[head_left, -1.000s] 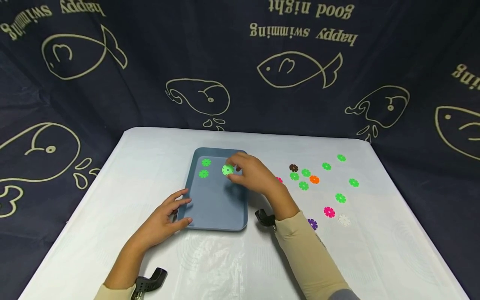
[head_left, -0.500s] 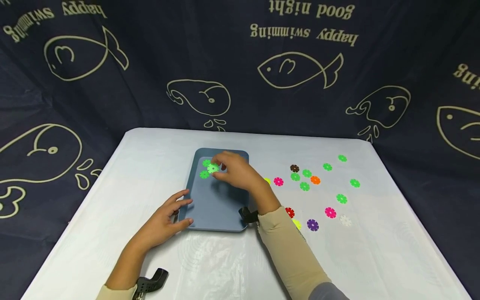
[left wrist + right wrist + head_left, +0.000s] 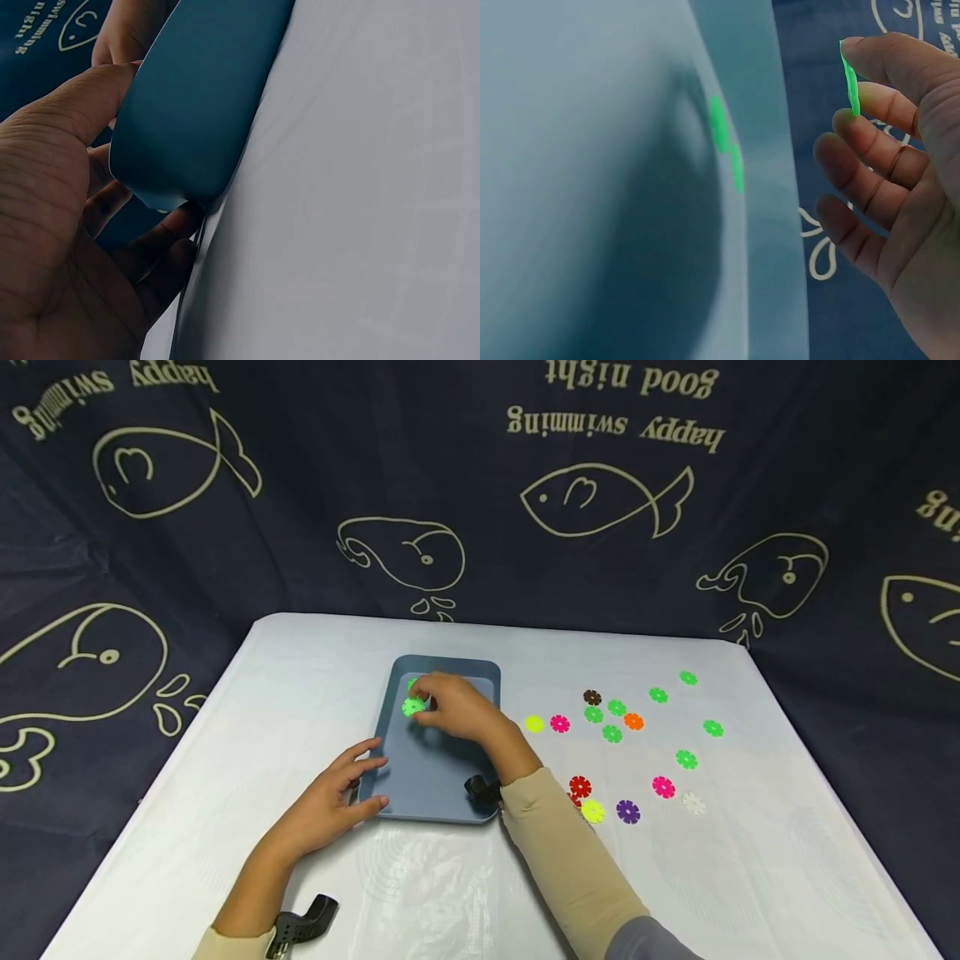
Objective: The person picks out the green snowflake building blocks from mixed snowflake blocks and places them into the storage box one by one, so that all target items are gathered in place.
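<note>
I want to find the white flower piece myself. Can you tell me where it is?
Start at the blue tray in the middle of the white table, then look right to the scattered flower pieces. The white flower piece lies nearest the table's right edge, just right of a pink piece. It is the only pale one, nearly matching the cloth.

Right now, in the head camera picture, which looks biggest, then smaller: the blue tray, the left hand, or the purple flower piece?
1. Blue tray: biggest.
2. Left hand: smaller, though it sits nearer the camera.
3. Purple flower piece: smallest by far.
</note>
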`<state>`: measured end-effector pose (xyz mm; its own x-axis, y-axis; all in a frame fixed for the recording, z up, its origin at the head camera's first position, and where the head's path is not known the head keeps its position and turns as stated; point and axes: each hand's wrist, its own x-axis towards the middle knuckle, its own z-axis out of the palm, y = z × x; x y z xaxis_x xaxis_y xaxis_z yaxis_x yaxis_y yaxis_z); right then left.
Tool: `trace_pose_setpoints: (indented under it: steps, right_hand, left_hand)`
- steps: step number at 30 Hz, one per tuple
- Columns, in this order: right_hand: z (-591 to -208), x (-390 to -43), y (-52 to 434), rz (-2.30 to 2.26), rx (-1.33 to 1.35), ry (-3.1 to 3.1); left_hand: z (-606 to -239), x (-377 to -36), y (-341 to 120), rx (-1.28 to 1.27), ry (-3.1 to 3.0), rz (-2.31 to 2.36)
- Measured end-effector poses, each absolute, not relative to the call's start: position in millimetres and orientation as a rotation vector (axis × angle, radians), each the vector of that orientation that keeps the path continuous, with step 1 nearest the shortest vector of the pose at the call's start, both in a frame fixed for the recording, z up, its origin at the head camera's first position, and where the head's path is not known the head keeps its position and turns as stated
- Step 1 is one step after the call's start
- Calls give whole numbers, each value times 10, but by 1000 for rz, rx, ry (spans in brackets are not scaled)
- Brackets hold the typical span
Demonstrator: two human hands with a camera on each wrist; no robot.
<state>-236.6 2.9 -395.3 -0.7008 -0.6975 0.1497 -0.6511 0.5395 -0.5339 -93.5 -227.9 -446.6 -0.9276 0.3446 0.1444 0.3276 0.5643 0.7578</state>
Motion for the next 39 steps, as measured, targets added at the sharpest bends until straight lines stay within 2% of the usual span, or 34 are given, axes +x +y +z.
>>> trace_pose_setpoints:
  steps: [19, 39]
  right_hand:
    - [-4200, -2396, -130, -670, -1189, 2629]
    - [-4258, -2385, -185, -584, -1119, 2637]
  left_hand:
    - [-4463, -948, -2276, 596, 2735, 1371]
    - [-4472, -940, -2286, 601, 2709, 1405]
